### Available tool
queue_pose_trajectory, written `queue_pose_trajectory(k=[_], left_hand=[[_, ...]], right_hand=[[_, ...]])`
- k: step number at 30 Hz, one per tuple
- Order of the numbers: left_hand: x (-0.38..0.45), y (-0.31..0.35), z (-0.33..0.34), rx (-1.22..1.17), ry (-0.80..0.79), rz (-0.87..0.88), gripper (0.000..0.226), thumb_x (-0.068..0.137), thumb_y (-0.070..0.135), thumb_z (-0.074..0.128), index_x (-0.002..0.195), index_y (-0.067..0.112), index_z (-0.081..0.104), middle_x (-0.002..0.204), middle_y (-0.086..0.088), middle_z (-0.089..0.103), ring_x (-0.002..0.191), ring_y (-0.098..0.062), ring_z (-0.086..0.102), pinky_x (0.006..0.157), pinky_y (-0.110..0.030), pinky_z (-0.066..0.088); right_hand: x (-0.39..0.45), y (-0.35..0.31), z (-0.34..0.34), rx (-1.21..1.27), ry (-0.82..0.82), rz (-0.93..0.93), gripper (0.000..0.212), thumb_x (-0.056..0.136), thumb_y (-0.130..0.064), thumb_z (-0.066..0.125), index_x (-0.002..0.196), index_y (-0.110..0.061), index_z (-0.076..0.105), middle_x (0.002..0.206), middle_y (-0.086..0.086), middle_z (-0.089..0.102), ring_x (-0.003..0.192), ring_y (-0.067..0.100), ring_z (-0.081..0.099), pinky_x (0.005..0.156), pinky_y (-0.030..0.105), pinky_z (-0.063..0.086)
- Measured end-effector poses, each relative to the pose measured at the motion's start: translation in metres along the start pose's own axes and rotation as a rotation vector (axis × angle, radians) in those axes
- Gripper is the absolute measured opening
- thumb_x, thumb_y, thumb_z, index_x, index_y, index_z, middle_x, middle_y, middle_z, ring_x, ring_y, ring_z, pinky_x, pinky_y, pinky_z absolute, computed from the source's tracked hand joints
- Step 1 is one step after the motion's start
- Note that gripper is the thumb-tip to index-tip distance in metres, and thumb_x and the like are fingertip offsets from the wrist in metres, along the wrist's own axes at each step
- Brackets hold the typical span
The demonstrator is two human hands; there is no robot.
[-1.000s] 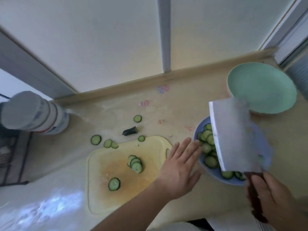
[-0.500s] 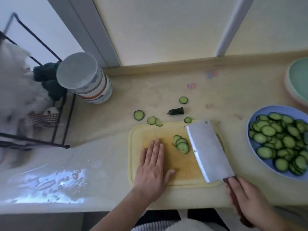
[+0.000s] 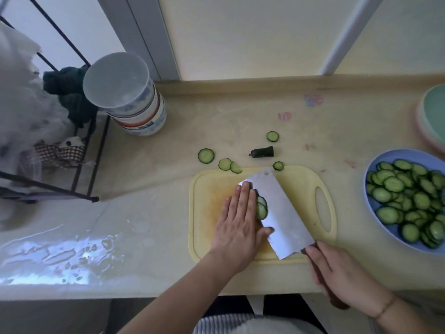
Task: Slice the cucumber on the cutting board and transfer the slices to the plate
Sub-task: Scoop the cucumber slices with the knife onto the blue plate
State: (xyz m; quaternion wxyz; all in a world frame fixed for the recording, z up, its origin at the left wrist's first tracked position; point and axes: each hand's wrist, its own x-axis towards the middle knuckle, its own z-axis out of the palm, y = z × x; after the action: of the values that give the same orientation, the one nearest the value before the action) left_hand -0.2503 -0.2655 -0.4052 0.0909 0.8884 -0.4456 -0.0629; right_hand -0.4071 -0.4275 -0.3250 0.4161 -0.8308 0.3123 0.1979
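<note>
Countertop board (image 3: 298,186): cleaver (image 3: 279,213) has slid against slices (image 3: 261,208) beside left hand (image 3: 238,222).

A cleaver (image 3: 277,213) is held by its handle in the right hand (image 3: 342,276), its blade laid on the yellow cutting board (image 3: 298,186). A few cucumber slices (image 3: 261,208) are pressed against the blade by the flat left hand (image 3: 237,225). More slices are piled in the blue plate (image 3: 395,157) on the bench (image 3: 144,201).

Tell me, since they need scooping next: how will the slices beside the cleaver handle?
The cucumber slices look thin, probably light. Their cut faces seem wet, so they may cling to the cleaver or slip.
</note>
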Motion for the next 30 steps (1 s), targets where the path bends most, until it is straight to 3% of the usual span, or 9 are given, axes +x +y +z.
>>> queue_pose_trajectory(k=[5,8,11,15,18,21,24,27,30], left_hand=[[0.004,0.005,0.002,-0.042,0.005,-0.006,0.083,0.103,0.064,0.01,0.158,0.002,0.008,0.167,-0.016,0.007,0.155,-0.029,0.008,0.125,-0.044,0.015],[0.007,0.009,0.002,-0.067,-0.007,-0.013,0.081,0.104,0.062,0.007,0.158,0.002,0.006,0.167,-0.017,0.006,0.155,-0.027,0.006,0.123,-0.046,0.014],[0.006,0.009,0.0,-0.132,-0.005,0.007,0.078,0.104,0.061,0.009,0.158,0.006,-0.001,0.168,-0.015,-0.002,0.155,-0.023,-0.006,0.126,-0.04,0.001],[0.005,0.006,-0.012,-0.297,-0.037,0.124,0.074,0.104,0.058,0.012,0.16,0.013,-0.007,0.167,-0.007,-0.016,0.154,-0.017,-0.018,0.125,-0.034,-0.01],[0.007,0.002,-0.018,-0.427,-0.037,0.138,0.07,0.106,0.052,0.021,0.161,0.01,0.009,0.168,-0.006,-0.01,0.155,-0.019,-0.013,0.126,-0.039,-0.002],[0.008,-0.002,-0.021,-0.466,0.116,0.188,0.06,0.107,0.036,0.036,0.157,0.007,0.025,0.168,-0.009,0.011,0.156,-0.025,0.003,0.125,-0.049,0.009],[0.011,-0.009,-0.026,-0.589,0.31,0.085,0.054,0.103,0.023,0.044,0.152,0.003,0.034,0.163,-0.012,0.028,0.153,-0.03,0.019,0.121,-0.056,0.021],[0.02,-0.01,-0.028,-0.621,0.387,-0.007,0.051,0.103,0.02,0.045,0.149,0.001,0.038,0.16,-0.01,0.032,0.15,-0.029,0.026,0.117,-0.057,0.03],[0.037,0.014,-0.031,-0.528,0.357,0.195,0.049,0.102,0.022,0.05,0.146,0.003,0.043,0.158,-0.012,0.037,0.149,-0.032,0.029,0.113,-0.059,0.034]], right_hand=[[0.0,-0.005,0.006,0.022,-0.053,0.016,0.045,0.103,-0.035,0.033,0.071,-0.009,0.052,0.054,0.01,0.065,0.041,0.023,0.059,0.058,0.03,0.052],[-0.001,-0.011,0.008,0.039,-0.084,0.029,0.044,0.103,-0.034,0.032,0.074,-0.009,0.052,0.055,0.008,0.066,0.041,0.019,0.059,0.053,0.021,0.048],[0.0,-0.011,0.009,0.045,-0.089,0.04,0.042,0.103,-0.036,0.031,0.076,-0.012,0.053,0.06,0.012,0.068,0.044,0.02,0.062,0.049,0.015,0.044],[0.001,-0.007,0.014,0.148,-0.089,0.027,0.036,0.103,-0.034,0.033,0.082,-0.013,0.054,0.062,0.01,0.067,0.044,0.03,0.061,0.046,0.023,0.046],[-0.001,-0.006,0.016,0.237,-0.045,0.026,0.037,0.101,-0.035,0.034,0.08,-0.013,0.055,0.06,0.014,0.065,0.038,0.027,0.053,0.042,0.023,0.043],[-0.004,-0.001,0.015,0.308,-0.029,0.029,0.041,0.098,-0.041,0.034,0.082,-0.01,0.057,0.057,0.012,0.063,0.038,0.025,0.051,0.041,0.025,0.042],[-0.012,0.008,0.008,0.371,0.024,0.047,0.049,0.089,-0.051,0.035,0.085,-0.008,0.058,0.056,0.01,0.063,0.038,0.027,0.051,0.041,0.027,0.043],[-0.021,0.019,-0.004,0.4,0.087,0.06,0.044,0.095,-0.042,0.037,0.084,-0.007,0.06,0.058,0.019,0.063,0.039,0.028,0.052,0.04,0.029,0.044],[-0.031,0.034,-0.02,0.403,0.134,0.048,0.036,0.101,-0.029,0.039,0.081,-0.007,0.061,0.056,0.02,0.062,0.041,0.037,0.054,0.041,0.03,0.045]])
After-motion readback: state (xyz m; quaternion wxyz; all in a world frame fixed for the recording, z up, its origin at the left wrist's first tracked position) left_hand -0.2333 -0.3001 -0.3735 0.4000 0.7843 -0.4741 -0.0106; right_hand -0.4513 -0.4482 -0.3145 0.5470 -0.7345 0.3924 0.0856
